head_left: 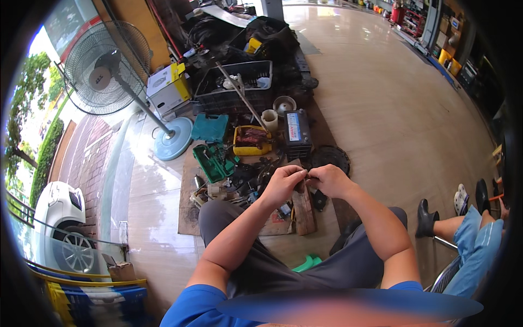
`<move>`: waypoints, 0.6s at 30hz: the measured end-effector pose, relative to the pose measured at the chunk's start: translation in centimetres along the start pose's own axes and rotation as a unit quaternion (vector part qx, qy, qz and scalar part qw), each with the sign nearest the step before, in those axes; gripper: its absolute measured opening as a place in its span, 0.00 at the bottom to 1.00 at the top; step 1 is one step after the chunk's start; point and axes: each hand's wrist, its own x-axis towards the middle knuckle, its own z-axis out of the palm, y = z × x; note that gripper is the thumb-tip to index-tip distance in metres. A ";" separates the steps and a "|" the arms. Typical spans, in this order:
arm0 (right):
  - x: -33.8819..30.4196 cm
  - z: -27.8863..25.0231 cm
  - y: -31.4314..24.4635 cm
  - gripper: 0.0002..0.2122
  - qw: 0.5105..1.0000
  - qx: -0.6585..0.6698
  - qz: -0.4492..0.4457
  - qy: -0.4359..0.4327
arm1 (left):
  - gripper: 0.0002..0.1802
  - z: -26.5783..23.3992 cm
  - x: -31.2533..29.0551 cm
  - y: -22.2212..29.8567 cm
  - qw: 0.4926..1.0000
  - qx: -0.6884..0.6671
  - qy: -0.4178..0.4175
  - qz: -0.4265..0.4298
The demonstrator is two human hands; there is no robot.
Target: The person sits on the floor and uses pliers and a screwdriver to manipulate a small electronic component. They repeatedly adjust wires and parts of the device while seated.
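Note:
My left hand [284,182] and my right hand [330,180] meet in front of me, over the near part of the cluttered cardboard. Both are closed, with thumbs and fingertips pinched close together. Between them shows a small dark piece, too small and too covered to name. Just below my hands lies a wooden block [304,213]. To the left of it are several loose dark parts and cables [246,177]. A round black disc-shaped part [330,158] lies just beyond my right hand.
Past my hands stand a car battery [297,131], a cut yellow container [251,148], a green tool case [213,164] and a black crate [234,98]. A pedestal fan [173,133] stands at left. To the right, another person's leg in blue shorts [475,234] shows.

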 end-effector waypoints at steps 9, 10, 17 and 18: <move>0.4 0.1 0.1 0.11 1.000 0.006 -0.011 -0.003 | 0.12 -0.6 0.0 0.3 1.000 0.025 0.015 -0.009; 0.4 -0.1 0.1 0.11 1.000 0.001 -0.009 -0.004 | 0.12 -0.4 -0.2 0.4 0.998 0.067 0.010 -0.013; 0.2 -0.6 -0.2 0.11 0.999 -0.019 -0.001 0.037 | 0.12 0.1 -0.1 -1.6 0.919 0.392 0.015 0.042; 0.2 -0.7 -0.5 0.11 0.999 -0.019 0.003 0.046 | 0.12 0.3 -0.1 -1.9 0.908 0.417 0.013 0.044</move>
